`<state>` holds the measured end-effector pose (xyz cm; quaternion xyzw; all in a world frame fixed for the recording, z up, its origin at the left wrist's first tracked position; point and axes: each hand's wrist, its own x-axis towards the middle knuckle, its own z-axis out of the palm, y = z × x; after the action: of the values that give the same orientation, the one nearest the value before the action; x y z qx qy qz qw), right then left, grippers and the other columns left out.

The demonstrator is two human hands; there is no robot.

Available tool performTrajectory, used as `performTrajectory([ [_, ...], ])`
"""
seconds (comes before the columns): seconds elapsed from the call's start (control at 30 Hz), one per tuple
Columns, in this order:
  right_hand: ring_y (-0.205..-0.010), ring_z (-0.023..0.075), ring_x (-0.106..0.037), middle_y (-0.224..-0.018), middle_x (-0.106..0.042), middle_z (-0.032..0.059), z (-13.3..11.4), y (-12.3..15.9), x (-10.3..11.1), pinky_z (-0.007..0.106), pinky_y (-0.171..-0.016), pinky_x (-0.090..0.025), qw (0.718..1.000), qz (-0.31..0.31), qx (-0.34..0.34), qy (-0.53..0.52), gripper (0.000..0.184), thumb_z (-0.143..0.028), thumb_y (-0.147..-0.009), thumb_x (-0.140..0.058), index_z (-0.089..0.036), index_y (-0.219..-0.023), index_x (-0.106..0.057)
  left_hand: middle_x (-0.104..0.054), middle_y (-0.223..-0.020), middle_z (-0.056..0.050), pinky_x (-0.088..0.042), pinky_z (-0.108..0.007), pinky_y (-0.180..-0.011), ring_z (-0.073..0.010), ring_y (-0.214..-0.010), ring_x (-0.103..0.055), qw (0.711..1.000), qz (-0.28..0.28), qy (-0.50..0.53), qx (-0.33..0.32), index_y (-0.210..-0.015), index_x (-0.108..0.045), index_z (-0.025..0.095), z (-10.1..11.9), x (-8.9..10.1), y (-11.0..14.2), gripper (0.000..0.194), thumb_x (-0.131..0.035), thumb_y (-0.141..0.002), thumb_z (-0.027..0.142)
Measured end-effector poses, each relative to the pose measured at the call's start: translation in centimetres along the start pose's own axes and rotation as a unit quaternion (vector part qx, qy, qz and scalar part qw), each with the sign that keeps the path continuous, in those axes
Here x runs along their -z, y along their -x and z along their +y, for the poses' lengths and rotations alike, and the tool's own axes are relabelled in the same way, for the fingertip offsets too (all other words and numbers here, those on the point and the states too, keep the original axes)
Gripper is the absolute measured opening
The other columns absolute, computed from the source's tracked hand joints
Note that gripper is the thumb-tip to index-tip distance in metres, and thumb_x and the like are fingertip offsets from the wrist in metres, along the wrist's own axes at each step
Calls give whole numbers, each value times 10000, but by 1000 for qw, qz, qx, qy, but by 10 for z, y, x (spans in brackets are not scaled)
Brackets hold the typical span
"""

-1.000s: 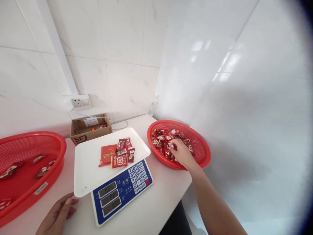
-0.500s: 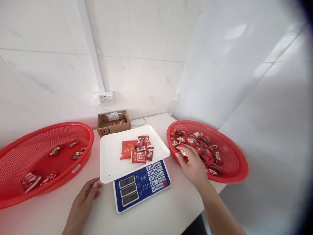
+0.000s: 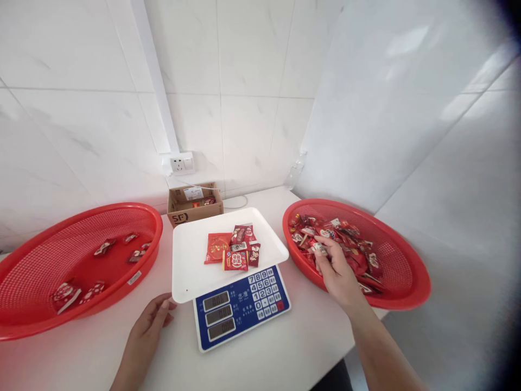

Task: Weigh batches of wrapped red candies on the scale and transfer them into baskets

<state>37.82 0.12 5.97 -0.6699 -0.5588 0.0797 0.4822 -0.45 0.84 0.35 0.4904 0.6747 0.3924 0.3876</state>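
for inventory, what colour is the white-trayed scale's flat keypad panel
The panel is mostly blue, clearest in the head view.

Right fingers [image 3: 335,248] pinched, forearm [image 3: 376,336] outstretched; left fingers [image 3: 154,305] curled

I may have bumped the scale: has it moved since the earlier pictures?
No. The scale keeps its place against the box; the whole view has shifted, though.

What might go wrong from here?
The small red-and-white wrapped packet might slip from the right hand. The left hand, close beside the white rectangular tray, might nudge it and disturb the blue electronic scale. The oval red plastic basket on the right seems to overhang the white table; a push might tip it.
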Motion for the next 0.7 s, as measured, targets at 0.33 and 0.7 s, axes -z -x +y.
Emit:
performTrajectory([
  [0.33,-828,177,-595,-1104,-568,68,4,3,-6,396,-792,-478,998,-7,-43,-50,368,-449,-874,-362,-263,-1178,-452,-607,-829,-19,-486,-283,-709,-141,-692,-551,1000,-3,13,-25,-973,-578,201,4,-3,5,414,-482,-739,528],
  [0.7,-1116,248,-501,-1219,-525,67,-9,1,-2,441,-953,-386,999,4,-44,8,427,-402,-773,-556,-248,-1165,-485,-590,-874,-12,-471,-282,-740,-140,-731,-541,1000,-17,-1,-13,-1007,-552,223,-1,-1,5,405,-438,-768,530],
])
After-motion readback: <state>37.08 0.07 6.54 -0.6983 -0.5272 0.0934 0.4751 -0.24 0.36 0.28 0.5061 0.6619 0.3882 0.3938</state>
